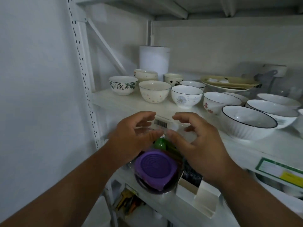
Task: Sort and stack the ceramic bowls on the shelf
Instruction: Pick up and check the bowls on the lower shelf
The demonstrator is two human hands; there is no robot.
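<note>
White ceramic bowls crowd the shelf (114, 102) in front of us. At its left end stands a leaf-patterned bowl (123, 85); just right of it a speckled bowl (154, 91), then a bowl with a pale flower (186, 96) and a bowl with red characters (218, 102), all four upright in a row, near one another but apart. Toward the right front edge sits a large ribbed bowl with a dark rim (248, 123), and behind it wide white bowls (272, 112) overlap one another. Along the back of the shelf we see a tall white canister (154, 58), a small stack of cream bowls (146, 74), a dotted cup (173, 79) and stacked shallow plates (229, 82).

Our left hand (131, 136) and right hand (196, 145) hover in front of the shelf's front edge, palms facing each other, thumbs almost meeting. The fingers of both are loosely curved and spread; a faint glassy blur lies between them, and we cannot tell whether they hold anything. A barcode label (161, 123) on the front edge shows between the hands.

On the shelf below, under our hands, lies a purple ridged lid (155, 169) on a dark container, with a green object (160, 144) just behind it and a white divided box (196, 194) to its right.
</note>
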